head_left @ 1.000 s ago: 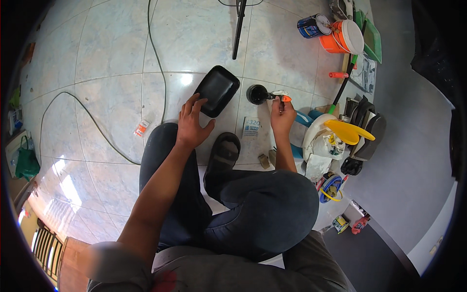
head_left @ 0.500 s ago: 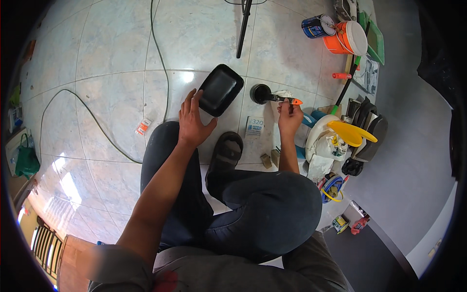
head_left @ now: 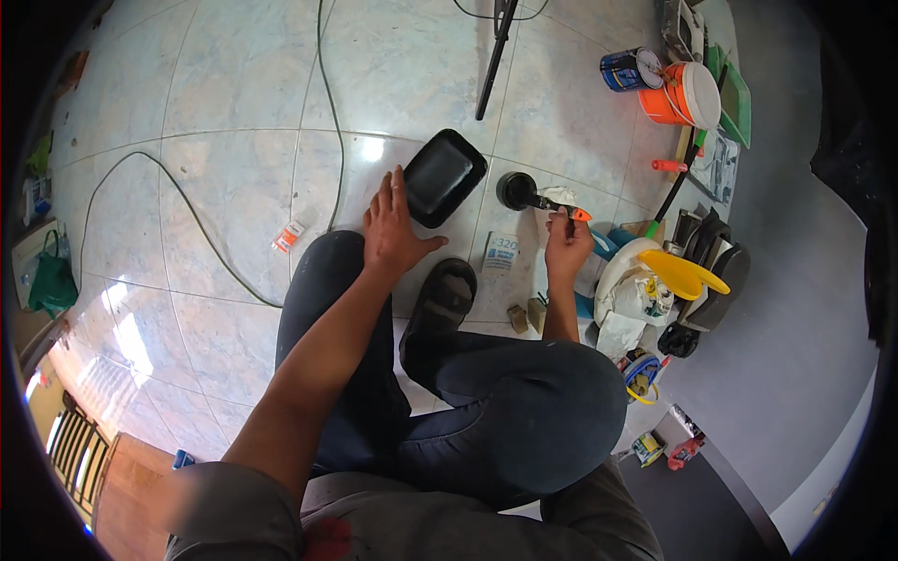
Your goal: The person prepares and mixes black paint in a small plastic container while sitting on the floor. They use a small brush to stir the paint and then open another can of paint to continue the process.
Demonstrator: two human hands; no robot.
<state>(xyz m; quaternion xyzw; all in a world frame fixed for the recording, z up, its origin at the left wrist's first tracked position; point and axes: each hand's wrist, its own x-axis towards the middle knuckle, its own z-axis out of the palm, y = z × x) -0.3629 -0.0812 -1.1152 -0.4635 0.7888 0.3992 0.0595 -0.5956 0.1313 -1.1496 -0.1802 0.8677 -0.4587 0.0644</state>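
Note:
My left hand [head_left: 393, 229] has its fingers apart at the left edge of a black rectangular tray [head_left: 444, 176] on the tiled floor; whether the fingertips touch it I cannot tell. My right hand [head_left: 568, 238] grips a paintbrush [head_left: 577, 214] with an orange-tipped handle, its dark end at a small black cup [head_left: 514, 192] right of the tray. A pale crumpled material [head_left: 556, 194] lies behind the brush. A white printed sandpaper sheet [head_left: 502, 251] lies below the cup, and small tan blocks [head_left: 519, 318] are nearer my right knee.
An orange bucket [head_left: 662, 106], a blue can [head_left: 622, 71], a green roller tray [head_left: 734, 107] and a white container [head_left: 627, 280] with yellow items [head_left: 673, 274] crowd the right. A cable [head_left: 215, 243] runs along the left; a black pole [head_left: 491, 70] lies beyond the tray.
The view has shifted slightly rightward in the picture. My left fingers have straightened and moved up along the tray's left edge. My right hand still holds the brush at the cup.

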